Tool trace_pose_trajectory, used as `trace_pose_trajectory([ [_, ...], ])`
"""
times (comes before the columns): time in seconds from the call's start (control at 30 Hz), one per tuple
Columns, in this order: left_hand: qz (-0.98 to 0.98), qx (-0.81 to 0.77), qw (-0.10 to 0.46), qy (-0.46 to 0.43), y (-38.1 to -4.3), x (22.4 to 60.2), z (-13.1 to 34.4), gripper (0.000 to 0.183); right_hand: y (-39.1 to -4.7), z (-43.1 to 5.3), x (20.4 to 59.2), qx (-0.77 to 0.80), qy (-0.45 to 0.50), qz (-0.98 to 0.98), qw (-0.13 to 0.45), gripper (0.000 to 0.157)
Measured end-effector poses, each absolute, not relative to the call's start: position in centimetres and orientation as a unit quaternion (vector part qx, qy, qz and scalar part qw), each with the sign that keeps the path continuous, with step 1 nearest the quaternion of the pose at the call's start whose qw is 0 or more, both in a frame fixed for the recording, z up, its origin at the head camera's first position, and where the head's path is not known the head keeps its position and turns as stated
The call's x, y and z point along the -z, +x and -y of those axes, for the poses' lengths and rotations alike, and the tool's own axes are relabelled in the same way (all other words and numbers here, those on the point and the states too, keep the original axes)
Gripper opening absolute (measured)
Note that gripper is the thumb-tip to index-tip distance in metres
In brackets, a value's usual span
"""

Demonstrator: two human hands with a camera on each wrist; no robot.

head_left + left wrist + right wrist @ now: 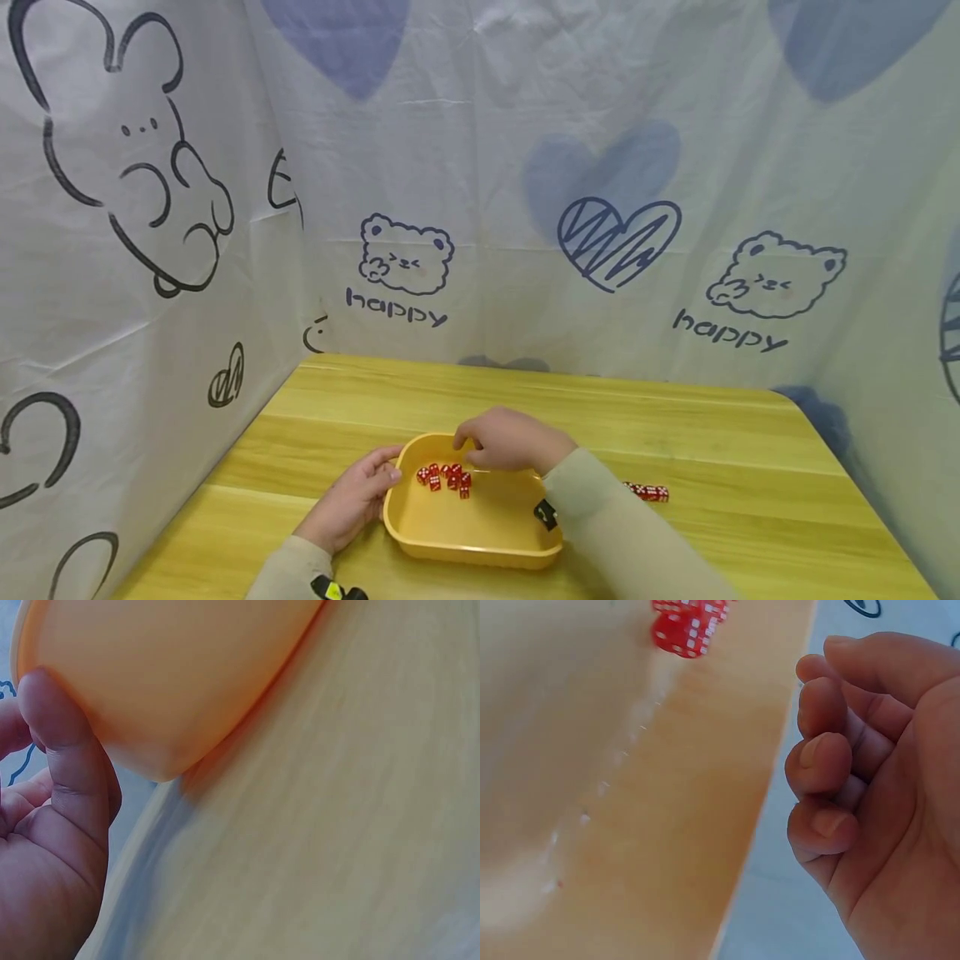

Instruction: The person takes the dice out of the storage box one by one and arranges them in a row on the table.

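The left hand (358, 498) was found gripping the left rim of the yellow tray (472, 550), while the right hand (513, 440), fingers loosely curled and empty, hung over the tray's far edge. Loose red dice (435, 483) lay inside the tray, toward its far left; a dice row (651, 493) lay to its right, partly hidden by the sleeve (637, 533).

Soft even light, head view; left wrist view dimmer, tabletop (322, 825) blurred; tray (697, 825) glinting.

White-dotted red dice (453, 482), yellow tray (480, 552)
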State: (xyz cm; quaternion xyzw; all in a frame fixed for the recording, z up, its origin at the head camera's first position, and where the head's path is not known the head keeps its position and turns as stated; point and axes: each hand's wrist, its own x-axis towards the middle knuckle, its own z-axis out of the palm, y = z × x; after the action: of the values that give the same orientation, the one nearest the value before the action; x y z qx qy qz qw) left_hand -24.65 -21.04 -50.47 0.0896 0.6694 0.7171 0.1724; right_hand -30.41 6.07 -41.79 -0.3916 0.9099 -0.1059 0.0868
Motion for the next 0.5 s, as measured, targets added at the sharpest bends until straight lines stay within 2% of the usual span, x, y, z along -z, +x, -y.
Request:
trace_pose_trajectory([
  [0.5,-0.671,-0.716,0.171,0.087,-25.1,50.9,21.3,0.054,-30.5,-5.8,44.9,0.106,-0.386,-0.909,0.119,0.018],
])
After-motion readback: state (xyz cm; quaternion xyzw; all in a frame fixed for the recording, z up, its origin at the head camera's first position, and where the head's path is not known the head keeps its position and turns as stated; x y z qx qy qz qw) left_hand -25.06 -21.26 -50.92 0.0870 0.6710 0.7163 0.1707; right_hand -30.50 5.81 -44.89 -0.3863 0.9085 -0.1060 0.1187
